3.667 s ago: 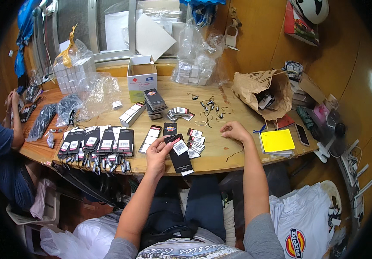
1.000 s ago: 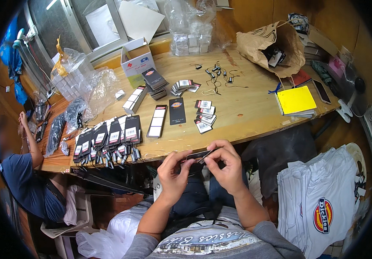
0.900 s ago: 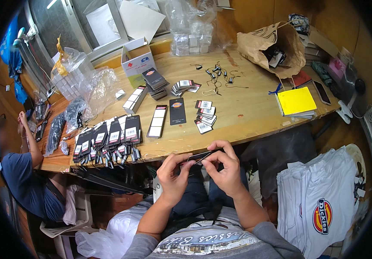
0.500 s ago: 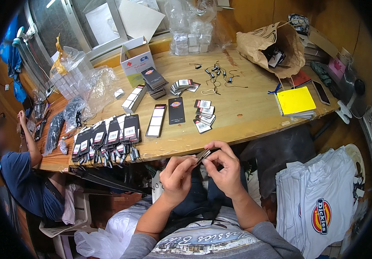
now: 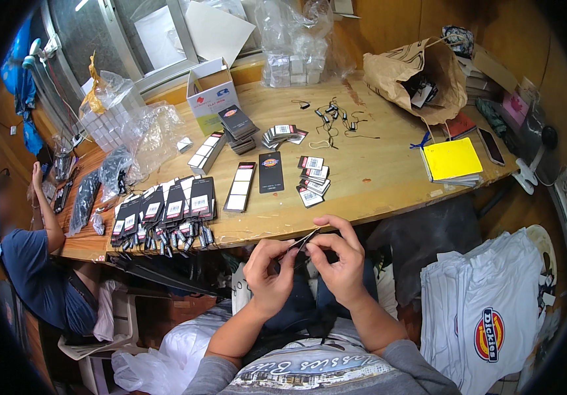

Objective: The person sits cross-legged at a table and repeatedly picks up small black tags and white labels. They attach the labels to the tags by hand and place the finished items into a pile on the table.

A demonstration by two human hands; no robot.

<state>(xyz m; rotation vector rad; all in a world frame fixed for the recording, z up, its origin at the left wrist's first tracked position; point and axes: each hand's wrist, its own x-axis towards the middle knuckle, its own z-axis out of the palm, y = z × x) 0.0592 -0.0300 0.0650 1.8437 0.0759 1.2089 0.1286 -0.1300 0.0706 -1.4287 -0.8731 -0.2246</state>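
Observation:
In front of the table edge, my left hand (image 5: 270, 275) and my right hand (image 5: 339, 263) pinch a few thin tags (image 5: 304, 239) between their fingertips. The tags are seen nearly edge-on, slightly fanned apart, so their faces are hidden. Beyond my hands lie small white barcode tags (image 5: 311, 184), a single black hang tag (image 5: 271, 172) and a strip-like stack of white-panelled tags (image 5: 240, 187). To the left, overlapping rows of black hang tags (image 5: 177, 203) with strings hang over the table edge.
Loose black strings (image 5: 336, 118) lie far back on the wooden table (image 5: 362, 172). Around them are an open box (image 5: 208, 95), a paper bag (image 5: 422, 79), a yellow notepad (image 5: 453, 158) and a phone (image 5: 491, 146). Folded white shirts (image 5: 458, 289) stand at right. Another person (image 5: 43, 276) sits at left.
The tags between my fingers have spread apart and turned more edge-on. My left fingers have opened their curl slightly. The view has shifted a little; the table items stay put.

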